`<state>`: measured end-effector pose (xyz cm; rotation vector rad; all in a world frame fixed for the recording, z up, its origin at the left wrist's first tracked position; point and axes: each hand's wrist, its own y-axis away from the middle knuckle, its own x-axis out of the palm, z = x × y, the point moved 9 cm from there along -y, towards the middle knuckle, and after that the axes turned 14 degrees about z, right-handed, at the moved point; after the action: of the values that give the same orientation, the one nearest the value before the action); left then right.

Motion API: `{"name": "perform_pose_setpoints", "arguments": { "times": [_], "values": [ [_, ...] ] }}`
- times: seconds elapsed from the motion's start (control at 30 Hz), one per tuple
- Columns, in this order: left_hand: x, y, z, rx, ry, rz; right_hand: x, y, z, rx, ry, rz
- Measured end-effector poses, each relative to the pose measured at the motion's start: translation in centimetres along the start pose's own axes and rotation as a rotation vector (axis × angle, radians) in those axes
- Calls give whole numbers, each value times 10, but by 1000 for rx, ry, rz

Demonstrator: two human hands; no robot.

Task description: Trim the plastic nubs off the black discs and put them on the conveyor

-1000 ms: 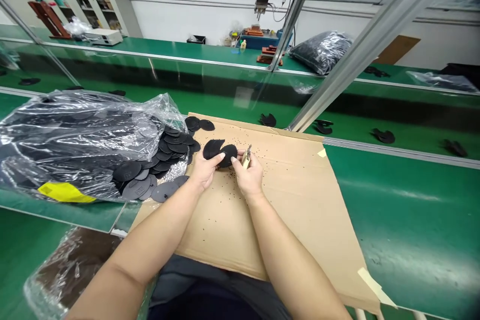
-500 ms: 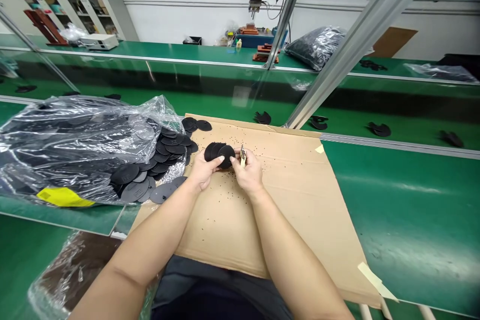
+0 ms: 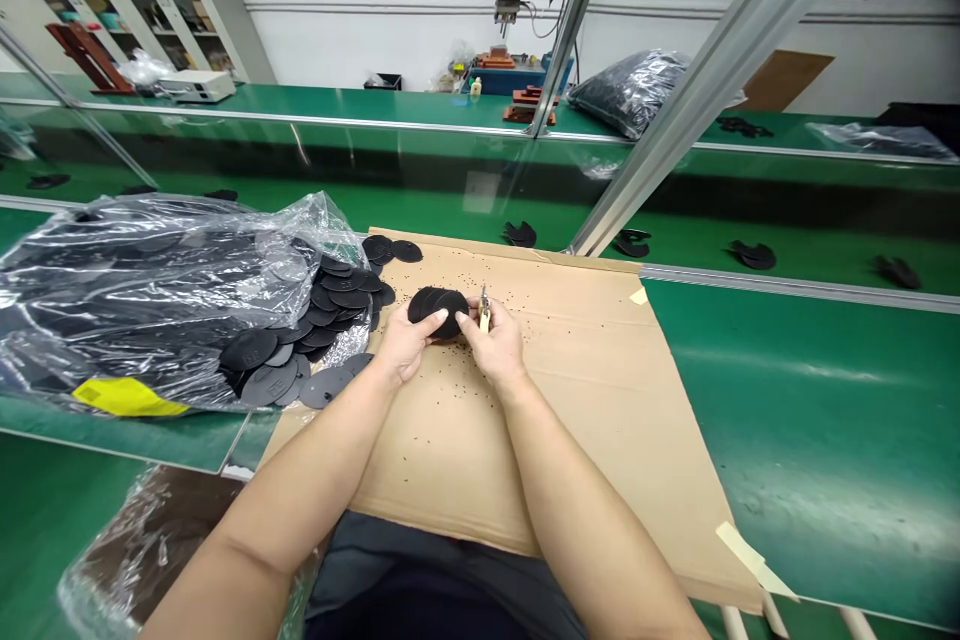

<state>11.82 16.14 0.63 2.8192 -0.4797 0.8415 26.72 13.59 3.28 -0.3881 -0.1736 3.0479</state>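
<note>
My left hand [image 3: 405,342] is closed on a fanned stack of thin black plastic discs [image 3: 452,308], its thumb lying on the front one. Against the right edge of that stack rests the thumb of my right hand [image 3: 496,340]. The same right hand grips small nippers [image 3: 484,310] with pale handles, metal jaws pointing up and away from the discs. Below both hands lies a cardboard sheet [image 3: 585,400], sprinkled with tiny black bits. More black discs [image 3: 330,295] spill onto its left side from a clear plastic bag [image 3: 150,290].
A metal post [image 3: 660,110] rises behind the cardboard. Dark curved parts [image 3: 752,255] sit along the green belt [image 3: 465,210] beyond it. At right is a green tabletop [image 3: 810,400]; tape [image 3: 754,560] marks the cardboard's near corner. A plastic-lined box [image 3: 165,540] stands low at left.
The discs in my left hand have tilted and shifted slightly, with my right thumb still against them. Dark parts on the far belt have slid a little to the left.
</note>
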Motion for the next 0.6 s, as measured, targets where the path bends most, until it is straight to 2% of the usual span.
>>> {"name": "perform_pose_setpoints", "arguments": {
  "times": [0.23,0.43,0.6],
  "values": [
    [12,1,-7,52,-3,126,12,1,4,-18,-146,140],
    [14,1,-9,77,-25,151,21,5,4,40,-448,137],
    [14,0,-8,90,-13,181,17,6,3,57,-503,58]
  ]
}}
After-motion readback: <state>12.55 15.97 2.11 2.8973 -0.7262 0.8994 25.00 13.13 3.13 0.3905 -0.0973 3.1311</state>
